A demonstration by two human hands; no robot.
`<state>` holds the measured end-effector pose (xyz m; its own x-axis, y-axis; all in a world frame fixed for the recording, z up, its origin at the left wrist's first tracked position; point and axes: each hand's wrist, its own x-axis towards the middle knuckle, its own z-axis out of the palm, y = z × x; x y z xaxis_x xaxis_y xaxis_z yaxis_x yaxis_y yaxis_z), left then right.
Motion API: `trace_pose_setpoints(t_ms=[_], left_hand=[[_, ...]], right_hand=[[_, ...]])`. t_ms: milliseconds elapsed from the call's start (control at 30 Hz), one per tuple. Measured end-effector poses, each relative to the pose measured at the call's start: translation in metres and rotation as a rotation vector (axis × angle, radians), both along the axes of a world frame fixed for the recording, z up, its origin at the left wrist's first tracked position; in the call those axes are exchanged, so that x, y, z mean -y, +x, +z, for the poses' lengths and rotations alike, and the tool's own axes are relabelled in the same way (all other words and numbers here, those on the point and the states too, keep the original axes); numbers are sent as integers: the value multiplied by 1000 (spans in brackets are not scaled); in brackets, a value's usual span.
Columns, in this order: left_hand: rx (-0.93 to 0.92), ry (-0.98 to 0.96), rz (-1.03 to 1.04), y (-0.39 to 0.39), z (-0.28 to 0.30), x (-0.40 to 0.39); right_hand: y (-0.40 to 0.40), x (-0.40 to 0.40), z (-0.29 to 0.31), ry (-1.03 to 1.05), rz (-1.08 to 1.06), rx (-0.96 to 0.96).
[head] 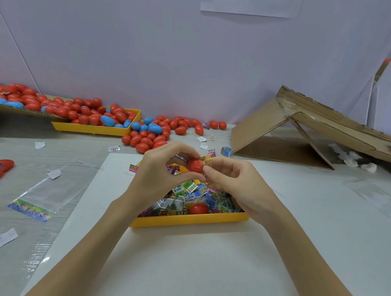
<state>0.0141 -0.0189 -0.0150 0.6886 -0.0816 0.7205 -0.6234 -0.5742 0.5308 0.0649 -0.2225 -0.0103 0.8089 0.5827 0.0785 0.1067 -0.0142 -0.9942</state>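
Left fingers (179,147) grip egg (194,166); right fingers (213,171) pinch packet (205,160).

bare white sheet (186,258) near, eggs (146,137) & cardboard (279,133) behind

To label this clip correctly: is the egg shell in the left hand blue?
No, the egg shell that the left hand holds is red, with a yellow packet at its opening.
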Motion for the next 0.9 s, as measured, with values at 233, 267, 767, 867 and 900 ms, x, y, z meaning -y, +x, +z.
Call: trace_pose_setpoints(t_ms=[233, 267, 767, 867, 900], left_hand=[[19, 23, 29, 0, -1, 0], [15, 19, 31, -1, 0, -1], [-17, 64, 62, 2, -2, 1], [-65, 21, 21, 1, -1, 3], [-92, -3, -1, 1, 0, 3]], right_hand=[[-2, -4, -1, 10, -2, -57], [-3, -5, -1, 21, -4, -67], [-7, -8, 3, 107, 44, -318], [-7, -7, 5, 96, 69, -329], [-7, -7, 6, 104, 75, -339]])
